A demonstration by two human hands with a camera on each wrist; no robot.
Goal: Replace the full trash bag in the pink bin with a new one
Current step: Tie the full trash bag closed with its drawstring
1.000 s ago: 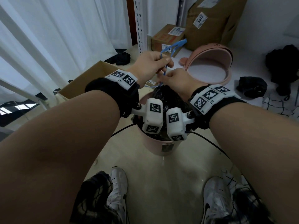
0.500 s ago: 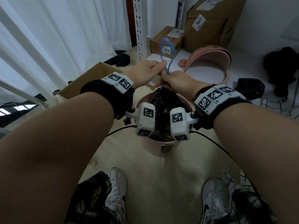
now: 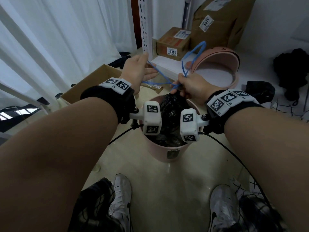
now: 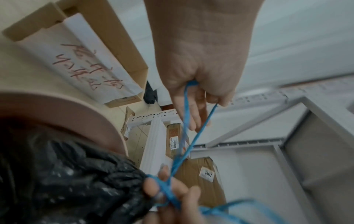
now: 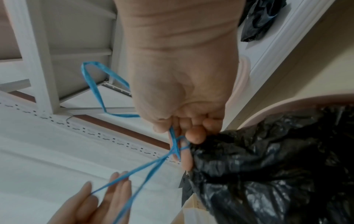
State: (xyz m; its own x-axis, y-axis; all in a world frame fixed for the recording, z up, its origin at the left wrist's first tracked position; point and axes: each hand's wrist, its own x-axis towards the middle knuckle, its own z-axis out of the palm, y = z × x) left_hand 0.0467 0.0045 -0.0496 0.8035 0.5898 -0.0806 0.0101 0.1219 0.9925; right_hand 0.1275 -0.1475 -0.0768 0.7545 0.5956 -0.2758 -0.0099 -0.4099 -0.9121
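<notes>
Over the pink bin, pinching the black trash bag at its gathered neck with the right hand, stretching the blue drawstring leftward, hooked over the straight-fingered left hand, bag seated directly below.

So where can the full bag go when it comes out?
The bare floor between the bin and the shoes looks free. Behind the bin is crowded: open box, lid, cartons. To the right lies a black bag.
</notes>
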